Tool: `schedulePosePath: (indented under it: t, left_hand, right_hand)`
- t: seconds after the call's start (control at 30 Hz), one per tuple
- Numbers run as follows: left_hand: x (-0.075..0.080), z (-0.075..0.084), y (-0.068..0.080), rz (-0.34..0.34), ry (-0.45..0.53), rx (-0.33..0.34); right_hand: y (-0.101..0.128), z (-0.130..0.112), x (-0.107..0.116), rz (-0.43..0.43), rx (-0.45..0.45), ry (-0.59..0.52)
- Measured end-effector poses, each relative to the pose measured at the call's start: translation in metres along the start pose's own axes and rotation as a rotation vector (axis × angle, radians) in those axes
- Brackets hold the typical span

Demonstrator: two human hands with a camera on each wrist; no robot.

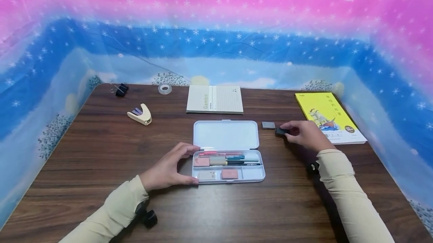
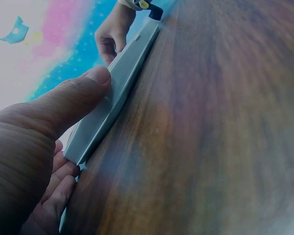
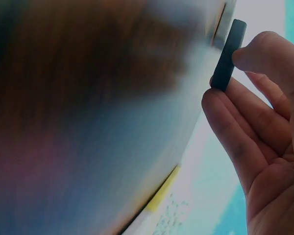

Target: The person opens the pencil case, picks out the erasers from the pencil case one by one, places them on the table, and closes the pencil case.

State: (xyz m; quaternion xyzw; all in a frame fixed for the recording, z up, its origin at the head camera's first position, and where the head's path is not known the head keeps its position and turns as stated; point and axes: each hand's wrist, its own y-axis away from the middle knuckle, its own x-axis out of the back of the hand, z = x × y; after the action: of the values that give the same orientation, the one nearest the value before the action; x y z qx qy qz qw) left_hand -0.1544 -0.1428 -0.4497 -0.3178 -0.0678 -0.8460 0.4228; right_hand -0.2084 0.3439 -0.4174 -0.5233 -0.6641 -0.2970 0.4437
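An open white pencil case [image 1: 228, 151] lies at the table's middle, lid back, with pens and pink erasers in its tray. My left hand [image 1: 170, 168] holds the case's left end between thumb and fingers; in the left wrist view the thumb [image 2: 76, 95] presses on the case edge [image 2: 118, 83]. My right hand [image 1: 304, 134] is to the right of the case and pinches a small dark flat block [image 1: 281, 131]; in the right wrist view the block [image 3: 228, 55] sits between thumb and fingertips [image 3: 220, 105]. A grey block [image 1: 268, 125] lies just left of it.
A "Gambit" notepad [image 1: 214, 99] lies behind the case. A yellow book [image 1: 329, 117] is at the right. A cream stapler [image 1: 140, 114], a binder clip [image 1: 120, 89] and a tape roll [image 1: 164, 89] sit at the back left. Patterned sheeting walls the table.
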Motion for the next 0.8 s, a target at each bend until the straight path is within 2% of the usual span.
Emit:
schedulePosePath:
  t: [0.1, 0.23, 0.5, 0.6, 0.73, 0.8]
  left_hand:
    - [0.000, 0.002, 0.000, 0.000, 0.005, 0.004]
    - [0.000, 0.003, 0.000, 0.000, 0.010, 0.004]
    - [0.000, 0.001, 0.000, -0.003, 0.022, 0.005]
    - [0.000, 0.001, 0.000, -0.008, 0.028, 0.003]
    - [0.000, 0.000, 0.000, -0.013, 0.029, 0.012]
    - [0.001, 0.001, 0.000, -0.012, 0.025, 0.017]
  right_hand:
    - [0.000, 0.010, 0.007, -0.014, -0.041, 0.019]
    - [-0.006, 0.018, 0.010, -0.037, -0.045, 0.033]
    - [-0.020, 0.018, 0.008, -0.065, -0.084, 0.052]
    - [-0.018, 0.016, 0.009, -0.042, -0.077, 0.061]
    - [-0.011, -0.007, 0.010, 0.038, -0.013, 0.060]
    - [-0.006, -0.029, 0.007, 0.085, 0.068, 0.053]
